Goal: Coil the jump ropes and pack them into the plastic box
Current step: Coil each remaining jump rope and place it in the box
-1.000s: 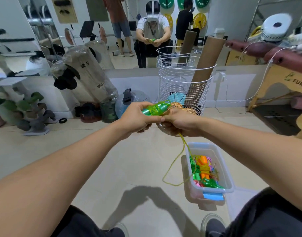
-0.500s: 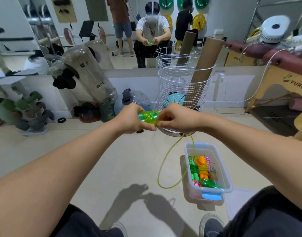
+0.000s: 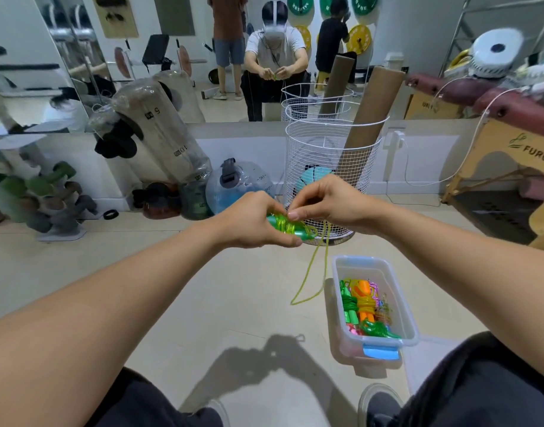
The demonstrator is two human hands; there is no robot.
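Note:
My left hand [image 3: 254, 221] grips the green handles of a jump rope [image 3: 287, 227] in mid-air, with turns of yellow-green cord wound round them. My right hand [image 3: 324, 201] pinches the cord just above the handles. A loop of the same cord [image 3: 310, 272] hangs down from my hands toward the floor. Below and to the right, the clear plastic box [image 3: 403, 306] sits on the floor and holds several coiled ropes [image 3: 361, 306] in green, orange and pink.
A white wire basket [image 3: 329, 155] with cardboard tubes stands right behind my hands. A blue water jug [image 3: 236, 189], punching bags and a dumbbell rack [image 3: 49, 204] line the mirror wall at the left. A wooden bench [image 3: 511, 167] stands at the right. My knees frame the bottom.
The hanging loop has grown shorter as more cord went round the handles. My right hand rose from beside the handles to above them. The view tilted slightly down.

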